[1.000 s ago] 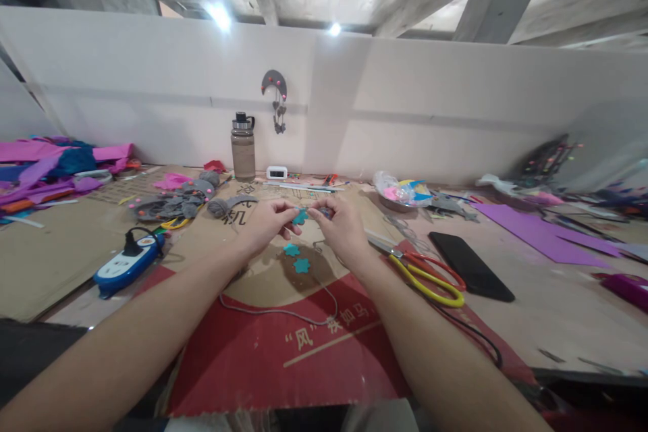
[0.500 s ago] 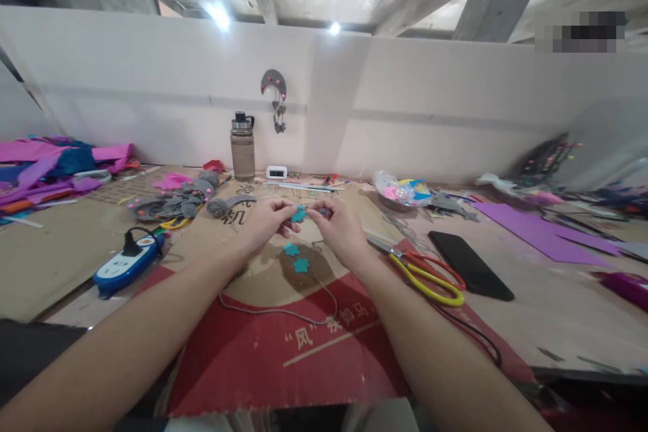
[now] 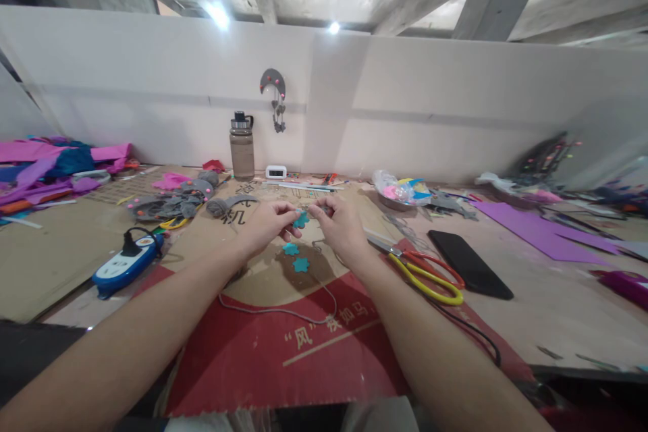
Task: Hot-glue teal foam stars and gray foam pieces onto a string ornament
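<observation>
My left hand (image 3: 271,224) pinches the edge of a small teal felt flower (image 3: 302,219) between thumb and forefinger, above the cardboard. Close to the flower's upper right side, my right hand (image 3: 340,228) has its thumb and fingertips pressed together. Whatever lies in that pinch is too small to make out. Below my hands, two more teal felt flowers, an upper one (image 3: 290,250) and a lower one (image 3: 301,264), lie on the cardboard sheet (image 3: 243,364). A thin grey cord (image 3: 276,311) curves across the red part of the sheet.
Scissors (image 3: 425,278) and a black phone (image 3: 470,263) lie by my right forearm. A power strip (image 3: 126,263) and grey felt pieces (image 3: 172,202) are at left. A bottle (image 3: 241,152) and a small white clock (image 3: 276,172) stand by the wall. Purple sheets (image 3: 536,233) lie right.
The held flower has tipped and shifted slightly down and right. My right fingertips have moved a little up from its edge. The two lower flowers have stayed in place.
</observation>
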Action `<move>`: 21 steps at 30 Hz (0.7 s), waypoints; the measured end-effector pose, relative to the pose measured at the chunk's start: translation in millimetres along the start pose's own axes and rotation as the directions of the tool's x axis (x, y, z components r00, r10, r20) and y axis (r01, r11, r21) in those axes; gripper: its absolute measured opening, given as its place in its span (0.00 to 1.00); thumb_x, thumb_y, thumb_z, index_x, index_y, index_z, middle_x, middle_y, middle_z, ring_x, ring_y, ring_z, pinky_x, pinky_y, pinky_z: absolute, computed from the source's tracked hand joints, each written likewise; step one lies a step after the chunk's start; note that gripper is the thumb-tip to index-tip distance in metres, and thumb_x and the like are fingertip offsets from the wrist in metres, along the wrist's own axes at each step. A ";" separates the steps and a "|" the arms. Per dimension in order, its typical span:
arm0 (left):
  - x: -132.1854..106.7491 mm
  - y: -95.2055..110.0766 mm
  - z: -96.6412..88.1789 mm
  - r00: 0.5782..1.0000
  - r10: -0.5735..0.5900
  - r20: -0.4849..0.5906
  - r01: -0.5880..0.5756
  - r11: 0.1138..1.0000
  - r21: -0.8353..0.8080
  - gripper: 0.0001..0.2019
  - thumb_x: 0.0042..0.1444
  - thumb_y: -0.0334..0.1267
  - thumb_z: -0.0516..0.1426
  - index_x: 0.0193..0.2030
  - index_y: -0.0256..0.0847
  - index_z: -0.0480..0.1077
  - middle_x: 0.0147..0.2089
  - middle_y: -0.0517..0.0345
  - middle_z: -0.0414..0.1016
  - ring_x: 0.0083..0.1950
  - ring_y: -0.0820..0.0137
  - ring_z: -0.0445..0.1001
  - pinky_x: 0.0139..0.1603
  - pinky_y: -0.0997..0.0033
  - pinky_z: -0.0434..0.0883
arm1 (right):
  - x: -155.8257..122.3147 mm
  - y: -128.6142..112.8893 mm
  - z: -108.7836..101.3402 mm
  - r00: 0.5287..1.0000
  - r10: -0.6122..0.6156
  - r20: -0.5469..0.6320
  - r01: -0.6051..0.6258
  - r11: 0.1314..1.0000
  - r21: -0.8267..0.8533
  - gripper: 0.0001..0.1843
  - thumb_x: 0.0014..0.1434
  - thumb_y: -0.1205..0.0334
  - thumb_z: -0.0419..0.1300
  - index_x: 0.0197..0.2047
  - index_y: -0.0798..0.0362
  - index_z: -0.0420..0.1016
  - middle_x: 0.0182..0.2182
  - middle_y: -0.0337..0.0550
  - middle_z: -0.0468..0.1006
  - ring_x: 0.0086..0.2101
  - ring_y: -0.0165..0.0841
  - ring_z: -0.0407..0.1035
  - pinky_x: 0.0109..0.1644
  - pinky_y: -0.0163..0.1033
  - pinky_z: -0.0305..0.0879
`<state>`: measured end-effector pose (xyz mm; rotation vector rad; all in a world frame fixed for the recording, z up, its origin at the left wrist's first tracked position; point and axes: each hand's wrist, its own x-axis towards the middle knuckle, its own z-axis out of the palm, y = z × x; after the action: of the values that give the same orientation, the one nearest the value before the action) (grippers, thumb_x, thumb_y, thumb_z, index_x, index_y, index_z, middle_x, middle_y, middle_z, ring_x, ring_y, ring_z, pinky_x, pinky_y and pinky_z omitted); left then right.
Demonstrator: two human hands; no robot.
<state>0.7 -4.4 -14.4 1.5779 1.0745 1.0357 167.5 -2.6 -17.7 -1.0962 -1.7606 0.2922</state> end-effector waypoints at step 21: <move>-2.4 2.6 2.4 0.994 -0.064 0.091 0.061 0.998 0.031 0.13 0.50 0.44 0.56 0.33 0.35 0.71 0.23 0.53 0.76 0.21 0.73 0.71 0.23 0.76 0.68 | -0.2 -2.1 1.7 0.999 -0.025 -0.024 0.024 1.000 -0.015 0.11 0.56 0.55 0.54 0.30 0.52 0.72 0.28 0.39 0.70 0.27 0.29 0.60 0.33 0.35 0.55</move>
<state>2.8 -7.7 -12.6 1.5888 1.0724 0.9007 164.9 -3.4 -17.3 -1.0836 -1.7558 0.2501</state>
